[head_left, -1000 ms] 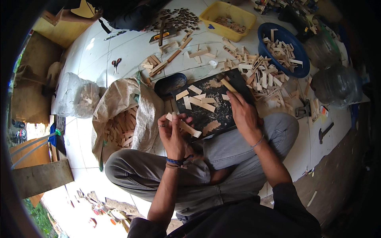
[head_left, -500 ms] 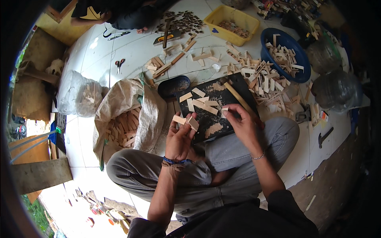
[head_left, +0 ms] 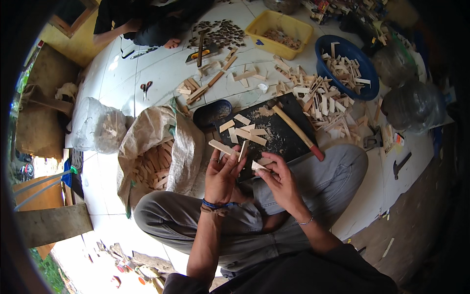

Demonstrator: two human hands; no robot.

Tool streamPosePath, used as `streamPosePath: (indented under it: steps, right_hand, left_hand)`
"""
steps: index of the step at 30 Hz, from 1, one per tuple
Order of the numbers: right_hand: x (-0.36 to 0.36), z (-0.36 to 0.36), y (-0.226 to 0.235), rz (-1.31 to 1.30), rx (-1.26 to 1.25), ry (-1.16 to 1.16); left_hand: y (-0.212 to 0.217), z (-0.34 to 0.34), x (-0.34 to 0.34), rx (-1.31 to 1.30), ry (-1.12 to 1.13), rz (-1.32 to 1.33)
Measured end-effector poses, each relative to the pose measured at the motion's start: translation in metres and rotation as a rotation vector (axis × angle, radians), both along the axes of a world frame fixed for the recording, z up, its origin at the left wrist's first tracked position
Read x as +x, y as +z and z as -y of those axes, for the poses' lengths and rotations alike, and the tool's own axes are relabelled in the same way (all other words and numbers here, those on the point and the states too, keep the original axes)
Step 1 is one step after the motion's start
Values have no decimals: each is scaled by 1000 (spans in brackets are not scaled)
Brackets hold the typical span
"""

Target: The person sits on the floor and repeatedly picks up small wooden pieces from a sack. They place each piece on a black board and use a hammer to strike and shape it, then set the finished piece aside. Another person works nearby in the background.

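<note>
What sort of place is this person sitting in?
Probably a small, informal woodworking workshop: there's a sack with many small wood pieces inside, a blue basin heaped with more, and a hammer lying on the floor.

- My right hand (head_left: 280, 179) has moved off the long, tan wooden, red-ended handle (head_left: 293, 127), toward my left hand (head_left: 220, 175).
- It now grips a small, pale wooden piece (head_left: 258, 166).

Bright left, dim right

Daylight at lower left burns out the floor (head_left: 110, 226) and glints on the plastic jug (head_left: 98, 125); the right edge falls dim. Straight lines bend near the black rim; the middle is fairly sharp.
</note>
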State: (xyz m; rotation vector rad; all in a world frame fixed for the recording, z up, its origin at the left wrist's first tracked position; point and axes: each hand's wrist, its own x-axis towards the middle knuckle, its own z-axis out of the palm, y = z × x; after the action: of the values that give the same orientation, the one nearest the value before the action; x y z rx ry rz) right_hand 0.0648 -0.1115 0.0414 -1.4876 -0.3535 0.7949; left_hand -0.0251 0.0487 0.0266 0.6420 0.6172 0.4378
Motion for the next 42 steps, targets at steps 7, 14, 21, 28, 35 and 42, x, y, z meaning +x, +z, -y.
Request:
streamPosePath:
  steps: [7,14,21,28,35,42]
  right_hand:
    - [21,17,-5,77,23,62]
    - [22,13,4,518,-102,67]
    - [19,9,-2,447,-122,-18]
    - [13,8,-3,399,-93,-56]
    - [17,14,2,577,-140,-65]
    - [26,24,-6,890,-116,22]
  left_hand:
    - [1,7,0,-98,-74,-74]
    - [2,10,1,-82,-247,-122]
    - [2,13,-1,-166,-275,-63]
    - [1,14,-2,-132,-309,-33]
    - [6,9,-4,-162,-352,-25]
    - [2,2,-8,-135,-553,-109]
